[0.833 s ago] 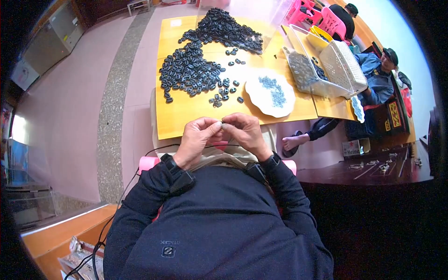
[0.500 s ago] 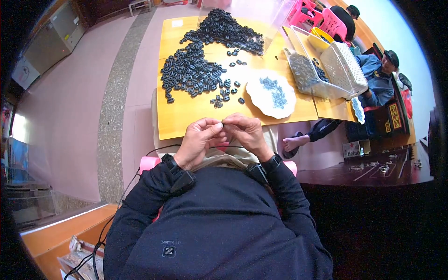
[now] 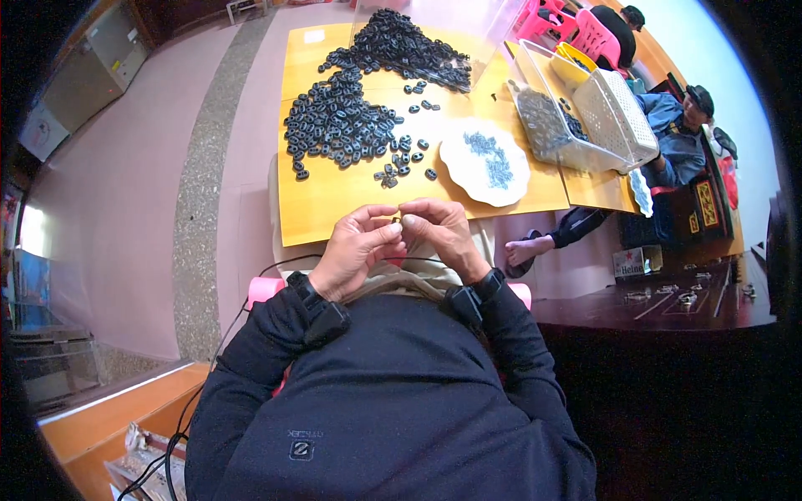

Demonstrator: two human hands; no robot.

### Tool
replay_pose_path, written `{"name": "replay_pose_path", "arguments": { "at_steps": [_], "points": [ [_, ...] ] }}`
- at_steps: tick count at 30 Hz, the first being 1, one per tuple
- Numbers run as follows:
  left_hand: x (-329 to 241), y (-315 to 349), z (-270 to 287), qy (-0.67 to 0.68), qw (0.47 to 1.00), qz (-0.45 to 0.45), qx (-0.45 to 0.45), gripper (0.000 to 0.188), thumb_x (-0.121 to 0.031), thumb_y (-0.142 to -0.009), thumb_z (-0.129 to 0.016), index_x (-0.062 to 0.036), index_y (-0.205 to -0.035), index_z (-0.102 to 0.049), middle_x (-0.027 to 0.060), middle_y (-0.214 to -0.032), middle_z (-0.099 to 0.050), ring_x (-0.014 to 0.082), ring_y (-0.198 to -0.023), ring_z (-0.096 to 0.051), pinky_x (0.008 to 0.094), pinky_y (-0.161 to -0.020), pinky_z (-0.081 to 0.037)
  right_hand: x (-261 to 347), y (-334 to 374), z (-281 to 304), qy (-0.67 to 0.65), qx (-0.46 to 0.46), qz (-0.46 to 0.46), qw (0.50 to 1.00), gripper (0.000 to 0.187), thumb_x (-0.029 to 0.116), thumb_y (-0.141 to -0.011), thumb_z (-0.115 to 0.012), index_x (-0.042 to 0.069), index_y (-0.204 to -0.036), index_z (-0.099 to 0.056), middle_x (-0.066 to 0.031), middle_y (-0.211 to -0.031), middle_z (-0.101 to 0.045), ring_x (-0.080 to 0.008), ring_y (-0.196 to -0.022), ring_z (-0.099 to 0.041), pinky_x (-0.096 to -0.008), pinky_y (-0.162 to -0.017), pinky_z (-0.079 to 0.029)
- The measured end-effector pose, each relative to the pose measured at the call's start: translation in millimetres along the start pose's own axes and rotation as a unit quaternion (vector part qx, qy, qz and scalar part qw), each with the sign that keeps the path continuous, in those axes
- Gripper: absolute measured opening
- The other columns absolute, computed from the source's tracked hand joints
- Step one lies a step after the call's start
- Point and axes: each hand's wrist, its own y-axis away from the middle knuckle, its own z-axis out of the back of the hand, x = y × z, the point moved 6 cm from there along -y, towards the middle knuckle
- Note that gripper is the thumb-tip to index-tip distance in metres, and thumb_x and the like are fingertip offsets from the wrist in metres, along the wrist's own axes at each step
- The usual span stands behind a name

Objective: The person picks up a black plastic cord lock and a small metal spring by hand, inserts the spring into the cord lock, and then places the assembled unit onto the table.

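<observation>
My left hand (image 3: 357, 250) and my right hand (image 3: 444, 238) meet just off the front edge of the table. Thumbs and forefingers of both pinch one small dark piece (image 3: 398, 220), largely covered by the fingertips; its exact kind I cannot make out. Ahead of them on the yellow table (image 3: 334, 204) lies a spread of black oval pieces with two holes (image 3: 342, 125), running back into a taller heap (image 3: 401, 50). A few loose pieces (image 3: 389, 176) lie nearest my hands. To the right, a white scalloped plate (image 3: 458, 182) holds many tiny grey parts.
A clear plastic bin (image 3: 576, 159) with dark pieces stands at the right, a white perforated basket (image 3: 618, 121) leaning in it. Behind is a yellow bowl (image 3: 572, 60). A seated person (image 3: 672, 134) is at the right; another sits farther back by pink chairs (image 3: 595, 35).
My fingertips have shifted slightly, and the small dark piece between them now shows more. Both hands stay pinched together in nearly the same place; the view has tilted a little.
</observation>
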Motion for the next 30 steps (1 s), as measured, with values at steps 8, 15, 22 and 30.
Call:
{"name": "replay_pose_path", "arguments": {
  "at_steps": [8,15,22,30],
  "points": [
    [4,-2,6,-0.006,1.000,0.008,-0.003,0.022,-0.004,-0.089,-0.064,0.0016,-0.109,-0.057,0.0094,-0.091,-0.065,0.0163,-0.078,-0.066,0.0290,-0.073,-0.058,21,-1,33,0.206,-0.101,0.116,0.966,0.015,0.002,-0.089,-0.065,-0.002,-0.102,-0.067,-0.0002,-0.083,-0.065,-0.0065,-0.073,-0.060,-0.0205,-0.065,-0.049],
    [8,-5,7,-0.006,1.000,0.018,-0.003,0.020,-0.004,-0.088,-0.066,0.0003,-0.106,-0.058,0.0076,-0.089,-0.064,0.0157,-0.079,-0.065,0.0297,-0.077,-0.058,64,-3,106,0.449,-0.188,0.160,0.859,0.015,0.005,-0.080,-0.068,0.003,-0.095,-0.068,-0.0138,-0.083,-0.067,-0.0215,-0.068,-0.065,-0.0308,-0.062,-0.051],
    [9,-5,9,-0.001,1.000,0.025,-0.005,0.020,-0.003,-0.089,-0.064,0.0034,-0.107,-0.059,0.0085,-0.089,-0.064,0.0166,-0.078,-0.066,0.0303,-0.076,-0.058,79,-33,98,0.672,-0.067,0.170,0.718,0.020,0.007,-0.074,-0.067,0.009,-0.094,-0.070,-0.0096,-0.088,-0.069,-0.0275,-0.085,-0.063,-0.0371,-0.077,-0.050],
    [7,-4,6,-0.003,0.999,0.044,-0.011,0.021,-0.002,-0.089,-0.063,0.0032,-0.108,-0.057,0.0087,-0.090,-0.064,0.0158,-0.079,-0.066,0.0309,-0.079,-0.058,53,-65,99,0.741,0.058,0.127,0.657,0.019,0.004,-0.077,-0.053,0.009,-0.086,-0.068,-0.0096,-0.085,-0.068,-0.0294,-0.088,-0.062,-0.0393,-0.077,-0.050]
  ]
}}
